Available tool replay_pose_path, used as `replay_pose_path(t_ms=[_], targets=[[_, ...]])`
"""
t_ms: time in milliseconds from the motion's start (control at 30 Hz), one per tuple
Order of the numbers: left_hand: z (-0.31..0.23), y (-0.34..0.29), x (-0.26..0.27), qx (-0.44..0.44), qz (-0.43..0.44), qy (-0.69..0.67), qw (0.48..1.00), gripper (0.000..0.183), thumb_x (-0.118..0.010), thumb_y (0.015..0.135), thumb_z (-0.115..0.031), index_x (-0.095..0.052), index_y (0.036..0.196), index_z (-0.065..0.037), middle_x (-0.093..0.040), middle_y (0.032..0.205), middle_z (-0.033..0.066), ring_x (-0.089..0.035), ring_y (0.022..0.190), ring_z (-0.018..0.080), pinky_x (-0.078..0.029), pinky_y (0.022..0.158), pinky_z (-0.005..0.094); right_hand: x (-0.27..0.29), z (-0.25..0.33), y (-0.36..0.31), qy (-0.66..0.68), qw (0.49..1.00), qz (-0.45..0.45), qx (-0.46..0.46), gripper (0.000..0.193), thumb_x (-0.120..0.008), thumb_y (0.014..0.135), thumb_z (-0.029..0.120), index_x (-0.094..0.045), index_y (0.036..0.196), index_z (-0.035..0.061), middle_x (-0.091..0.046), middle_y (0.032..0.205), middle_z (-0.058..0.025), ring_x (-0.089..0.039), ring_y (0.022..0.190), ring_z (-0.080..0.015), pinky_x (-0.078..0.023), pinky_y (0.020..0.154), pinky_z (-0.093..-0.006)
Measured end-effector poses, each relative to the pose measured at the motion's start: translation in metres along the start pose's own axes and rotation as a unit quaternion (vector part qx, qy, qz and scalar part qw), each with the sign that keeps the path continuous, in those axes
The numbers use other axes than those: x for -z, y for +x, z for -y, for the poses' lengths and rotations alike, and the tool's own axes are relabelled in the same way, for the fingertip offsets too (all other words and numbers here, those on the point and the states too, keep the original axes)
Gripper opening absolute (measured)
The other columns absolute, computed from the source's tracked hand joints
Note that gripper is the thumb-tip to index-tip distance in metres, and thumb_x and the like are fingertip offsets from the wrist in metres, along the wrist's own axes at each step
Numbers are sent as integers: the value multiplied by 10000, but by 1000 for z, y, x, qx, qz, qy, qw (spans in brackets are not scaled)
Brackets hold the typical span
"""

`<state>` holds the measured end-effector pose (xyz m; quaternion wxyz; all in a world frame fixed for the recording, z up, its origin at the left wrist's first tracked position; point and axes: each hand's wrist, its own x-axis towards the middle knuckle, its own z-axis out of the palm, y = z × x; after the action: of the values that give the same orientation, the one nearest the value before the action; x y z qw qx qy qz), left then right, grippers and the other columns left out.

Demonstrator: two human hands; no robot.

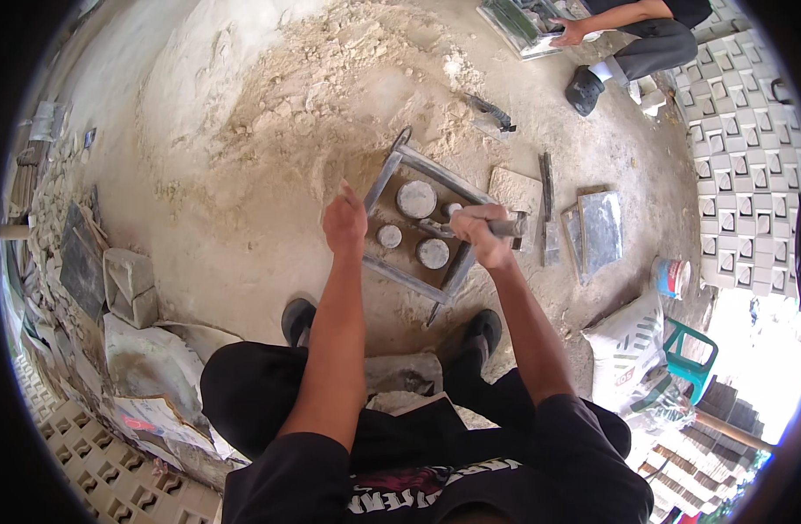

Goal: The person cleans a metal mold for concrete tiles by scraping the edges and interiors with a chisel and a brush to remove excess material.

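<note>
A rectangular metal-edged mould (446, 179) lies tilted on the dusty floor before me, with sandy grey mix inside. Several round pale cylinders stand in it, among them a large one (415, 199), a small one (389, 236) and another (433, 253). My right hand (481, 231) is closed round the grey handle of a hand tool (508, 228) above the mould's right half. The tool's working end is partly hidden, so its kind is unclear. My left hand (345, 220) hovers at the mould's left edge, one finger stretched out, the others mostly hidden, nothing visible in it.
Loose sandy mix (331, 96) is heaped beyond the mould. To the right lie a flat board (516, 194), metal strips (549, 210) and grey plates (600, 229). A co-worker's hand (572, 33) touches another mould (518, 26). Patterned blocks (741, 157), a white sack (626, 349) and a green stool (690, 354) stand right.
</note>
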<state>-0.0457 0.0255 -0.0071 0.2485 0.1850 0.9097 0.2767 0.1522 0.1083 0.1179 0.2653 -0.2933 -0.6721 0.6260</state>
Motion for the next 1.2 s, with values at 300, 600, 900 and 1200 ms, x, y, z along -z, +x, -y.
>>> replay_pose_path(t_ms=[300, 600, 900, 1200], targets=[[1, 1, -2, 3, 1, 9, 1000, 743, -202, 997, -496, -683, 861, 54, -651, 917, 296, -613, 922, 459, -475, 868, 515, -18, -14, -3, 36, 956, -275, 93, 398, -414, 932, 73, -335, 542, 67, -330, 488, 10, -287, 450, -81, -243, 439, -302], [-3, 4, 3, -6, 8, 22, 1000, 741, -188, 1005, -477, -674, 867, 66, -647, 911, 304, -616, 893, 464, -480, 842, 528, -18, 0, 12, 41, 943, -321, 75, 477, -422, 1029, 251, -381, 584, 82, -365, 496, 26, -310, 456, -63, -232, 433, -259], [-3, 1, 4, -6, -11, 21, 1000, 728, -209, 1004, -468, -673, 847, 70, -649, 892, 301, -618, 891, 465, -477, 845, 531, -34, 20, 2, -23, 944, -327, 23, 448, -468, 1016, 254, -425, 607, 76, -419, 547, 47, -349, 504, -41, -271, 454, -249], [-2, 3, 2, -10, -1, 22, 1000, 728, -212, 1002, -469, -684, 864, 68, -648, 890, 305, -619, 909, 464, -481, 857, 525, -27, 29, -13, -34, 965, -237, 109, 482, -375, 1038, 211, -375, 569, 102, -366, 481, 18, -301, 432, -79, -234, 434, -274]])
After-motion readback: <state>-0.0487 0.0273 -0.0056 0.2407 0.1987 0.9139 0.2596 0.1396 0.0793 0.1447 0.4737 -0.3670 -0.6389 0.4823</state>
